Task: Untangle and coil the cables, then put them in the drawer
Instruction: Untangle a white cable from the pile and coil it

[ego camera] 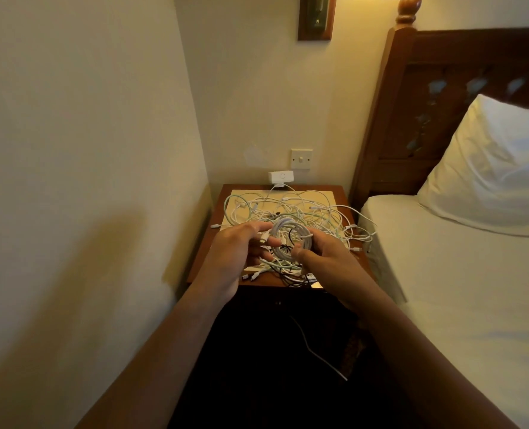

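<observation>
1. A plain cream wall (pixel 71 150) fills the left side and meets a second wall in the corner behind the bench (pixel 345 193); the bench is a small dark wooden stand wedged between that wall and the bed (pixel 442 258); a cream mat (pixel 325 196) covers most of its top.
2. On the back wall a wall switch (pixel 301 158) sits just above a white adapter (pixel 281 176), which stands at the bench's rear edge; to the right are a carved wooden headboard (pixel 442 88) and a white pillow (pixel 498 168).
3. A tangle of cables (pixel 306 210), mostly white with some pale green and a little black, sprawls across the mat; several plugs spill past the front and right rims.
4. The left hand (pixel 232 255) hovers over the bench's front left part; its thumb and fingertips pinch a white plug end (pixel 263 238).
5. The coil (pixel 291 239) hangs between the two hands, above the front half of the tangle, touching both; the plug end lies just beside its left arc.
6. The right hand (pixel 328 258) grips the coil's right arc, fingers curled round the bundled loops.
7. The coil is roughly round, so it has no clear long axis; its open ring faces up toward the camera; the plug end's long axis runs roughly left to right; which way its tip points I cannot tell.
8. A loose cable (pixel 315 351) shows in the dark below the bench; it runs from upper left to lower right.
</observation>
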A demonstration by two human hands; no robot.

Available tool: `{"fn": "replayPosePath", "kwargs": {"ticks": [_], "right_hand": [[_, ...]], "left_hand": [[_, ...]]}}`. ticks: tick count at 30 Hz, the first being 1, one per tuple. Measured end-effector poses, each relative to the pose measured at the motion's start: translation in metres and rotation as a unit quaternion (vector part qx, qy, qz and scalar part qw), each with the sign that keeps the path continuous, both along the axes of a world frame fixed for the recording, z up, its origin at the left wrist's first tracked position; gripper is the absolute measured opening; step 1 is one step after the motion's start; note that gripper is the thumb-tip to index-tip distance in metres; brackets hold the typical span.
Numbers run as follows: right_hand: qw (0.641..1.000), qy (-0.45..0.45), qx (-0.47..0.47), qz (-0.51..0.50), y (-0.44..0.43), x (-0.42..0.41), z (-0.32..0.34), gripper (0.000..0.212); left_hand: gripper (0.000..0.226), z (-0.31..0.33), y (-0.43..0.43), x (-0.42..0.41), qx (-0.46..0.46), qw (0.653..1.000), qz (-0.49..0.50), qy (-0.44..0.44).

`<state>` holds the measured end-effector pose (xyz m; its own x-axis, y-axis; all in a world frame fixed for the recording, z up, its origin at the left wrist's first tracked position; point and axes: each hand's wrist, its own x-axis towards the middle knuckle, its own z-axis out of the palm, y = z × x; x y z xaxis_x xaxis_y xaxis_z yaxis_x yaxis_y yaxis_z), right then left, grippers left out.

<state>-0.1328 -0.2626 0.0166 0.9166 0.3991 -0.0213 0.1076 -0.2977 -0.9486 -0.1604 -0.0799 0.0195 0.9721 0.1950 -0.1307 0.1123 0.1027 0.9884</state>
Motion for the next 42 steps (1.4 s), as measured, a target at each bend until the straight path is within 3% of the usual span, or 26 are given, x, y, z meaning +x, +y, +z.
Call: {"fn": "replayPosePath", "kwargs": {"ticks": [5, 10, 14, 18, 21, 23, 25, 32, 36, 42], "right_hand": [[0.999, 0.023, 0.025, 0.012, 0.0, 0.0, 0.005, 0.015], [0.995, 0.01, 0.084, 0.051, 0.003, -0.008, 0.006, 0.021], [0.984, 0.062, 0.149, 0.073, -0.002, -0.009, 0.005, 0.025], [0.981, 0.082, 0.171, 0.029, -0.001, -0.005, 0.003, 0.032], [0.988, 0.061, 0.139, -0.023, 0.001, -0.002, 0.006, 0.032], [0.989, 0.058, 0.131, -0.032, 0.0, -0.001, 0.005, 0.023], [0.984, 0.077, 0.155, -0.036, -0.003, -0.001, 0.005, 0.011], [0.976, 0.131, 0.174, -0.009, -0.012, 0.002, 0.007, 0.019], [0.975, 0.135, 0.173, -0.023, -0.012, 0.003, 0.009, 0.029], [0.98, 0.106, 0.162, -0.035, -0.016, 0.001, 0.008, 0.019]], "left_hand": [[0.021, -0.004, 0.006, 0.0, 0.012, 0.999, -0.033, -0.01], [0.036, -0.007, 0.002, 0.002, -0.036, 0.999, -0.026, 0.025], [0.028, -0.006, 0.005, -0.002, -0.02, 0.998, -0.062, 0.007], [0.022, -0.001, 0.001, -0.005, -0.072, 0.991, -0.11, -0.013], [0.023, -0.001, -0.006, -0.003, 0.01, 0.997, -0.072, -0.04], [0.018, -0.002, -0.008, -0.004, 0.087, 0.993, -0.056, -0.065], [0.007, -0.001, -0.008, -0.006, 0.103, 0.99, -0.063, -0.067], [0.023, 0.0, -0.002, -0.004, -0.075, 0.994, -0.078, -0.014], [0.024, -0.004, -0.003, -0.002, -0.102, 0.993, -0.057, -0.004], [0.031, -0.006, -0.005, -0.003, -0.132, 0.989, -0.071, 0.018]]}}
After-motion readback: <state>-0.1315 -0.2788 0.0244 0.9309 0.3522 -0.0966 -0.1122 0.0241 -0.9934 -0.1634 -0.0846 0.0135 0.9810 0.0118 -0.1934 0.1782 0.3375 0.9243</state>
